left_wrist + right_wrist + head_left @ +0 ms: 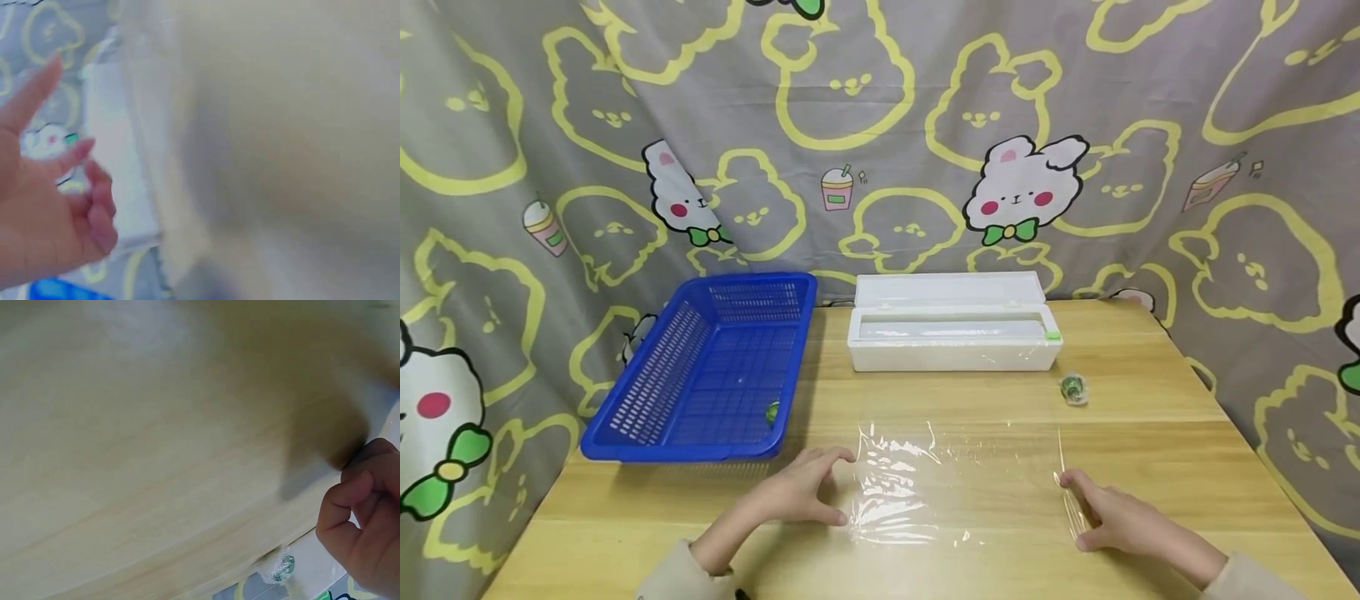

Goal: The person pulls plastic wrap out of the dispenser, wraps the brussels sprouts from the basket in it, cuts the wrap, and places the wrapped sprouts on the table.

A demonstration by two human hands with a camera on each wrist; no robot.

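Observation:
A sheet of clear plastic wrap (895,483) lies spread over the wooden table, glossy and wrinkled along its left part. My left hand (801,487) is beside its left edge, thumb and forefinger spread apart with the tips right at the film. In the left wrist view that hand (56,206) has its lower fingers bent toward the palm. At the opposite edge my right hand (1116,512) holds the wrap, which puckers between thumb and forefinger. The right wrist view shows this hand (369,512) with curled fingers.
Behind the sheet stands a long white wrap dispenser box (955,358), lid raised, with a green slider (1053,335). A blue plastic basket (700,450) on the left contains a small green item (772,412). A film-wrapped green item (1074,388) sits right of the box. A patterned curtain (910,100) hangs behind.

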